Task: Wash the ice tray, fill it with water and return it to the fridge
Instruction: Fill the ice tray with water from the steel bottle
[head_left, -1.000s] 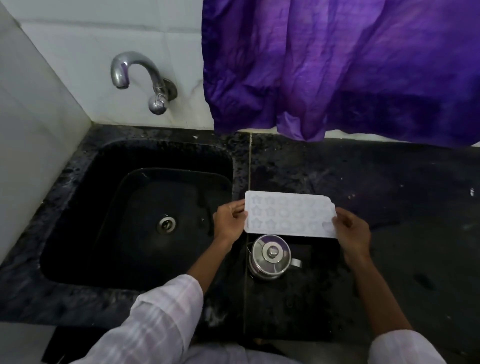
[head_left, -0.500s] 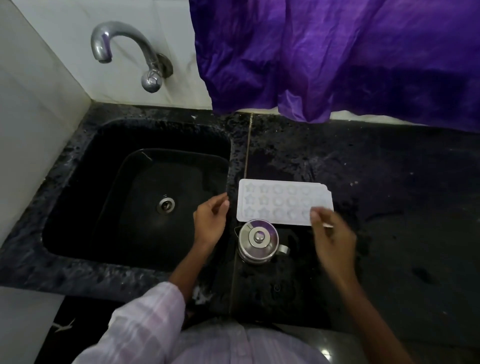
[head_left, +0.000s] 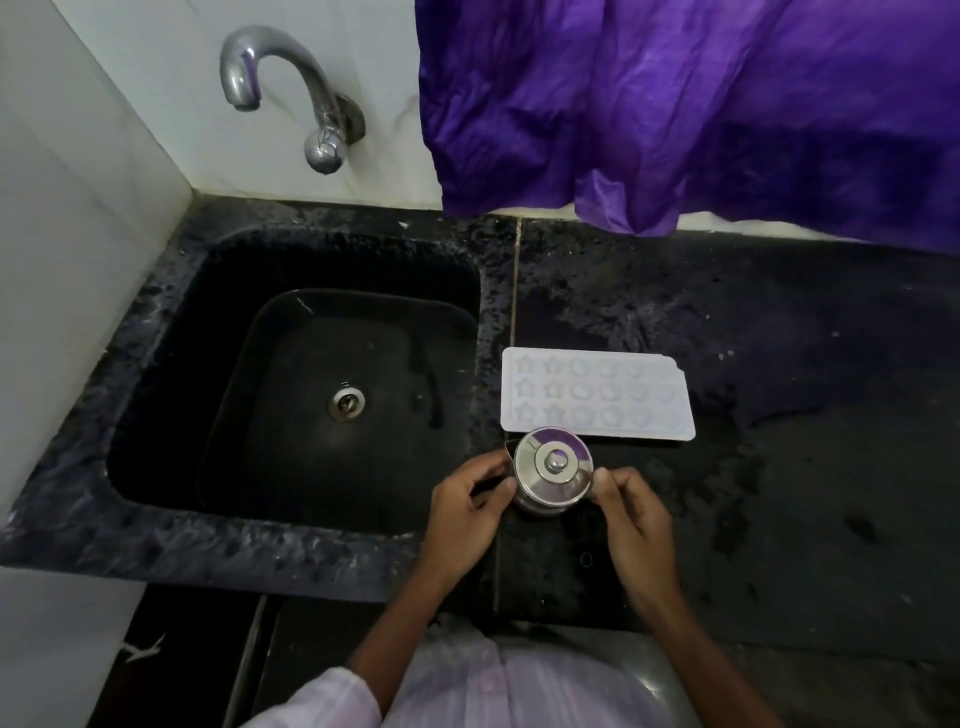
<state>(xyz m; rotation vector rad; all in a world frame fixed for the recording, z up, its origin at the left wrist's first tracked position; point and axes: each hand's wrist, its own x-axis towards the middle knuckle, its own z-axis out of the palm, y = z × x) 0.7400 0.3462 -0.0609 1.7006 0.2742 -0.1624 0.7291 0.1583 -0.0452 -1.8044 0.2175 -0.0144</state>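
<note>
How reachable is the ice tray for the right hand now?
Probably yes: the ice tray lies uncovered just beyond the right hand, which must first let go of the steel pot.

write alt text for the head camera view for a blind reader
The left hand and right hand hold a small lidded steel pot on a dark stone counter. A white ice tray lies flat just behind it, right of a black sink with a steel tap.
</note>
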